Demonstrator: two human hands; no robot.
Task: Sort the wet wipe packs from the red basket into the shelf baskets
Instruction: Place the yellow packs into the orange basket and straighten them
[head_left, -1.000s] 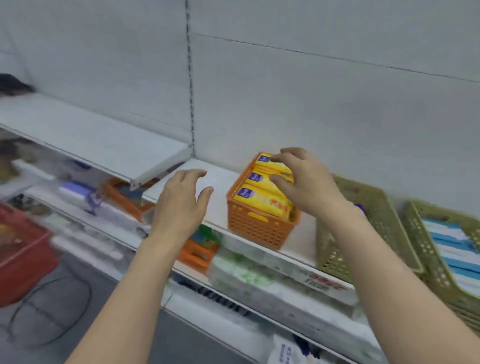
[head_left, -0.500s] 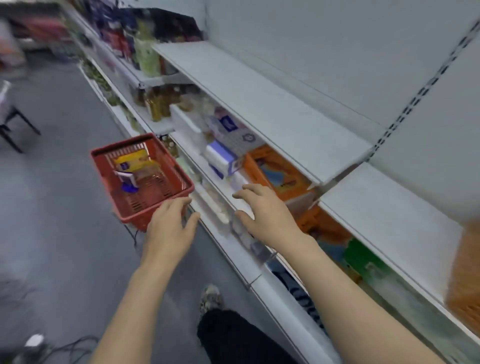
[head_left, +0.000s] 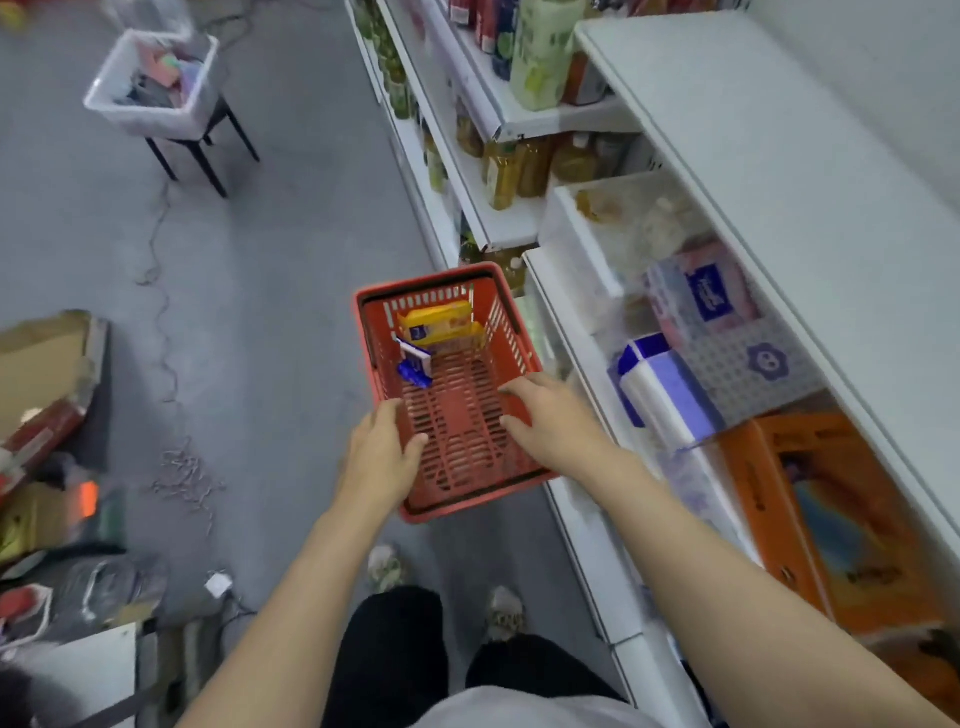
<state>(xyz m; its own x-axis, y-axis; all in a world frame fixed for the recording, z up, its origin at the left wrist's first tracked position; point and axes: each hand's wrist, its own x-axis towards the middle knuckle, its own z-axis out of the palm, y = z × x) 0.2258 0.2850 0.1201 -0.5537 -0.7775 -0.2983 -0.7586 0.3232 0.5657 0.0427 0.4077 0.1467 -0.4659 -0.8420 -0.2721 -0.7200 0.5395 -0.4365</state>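
Below, both the left hand (head_left: 382, 452) and right hand (head_left: 553, 418) hover loose-fingered and empty over the red basket (head_left: 519, 343), at whose far end lean yellow wet wipe packs (head_left: 441, 325), probably light, soft, slippery-filmed pouches best pinched across their flat faces.

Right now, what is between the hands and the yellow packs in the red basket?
Head view: only bare red slatted basket floor separates both hands from the yellow packs.
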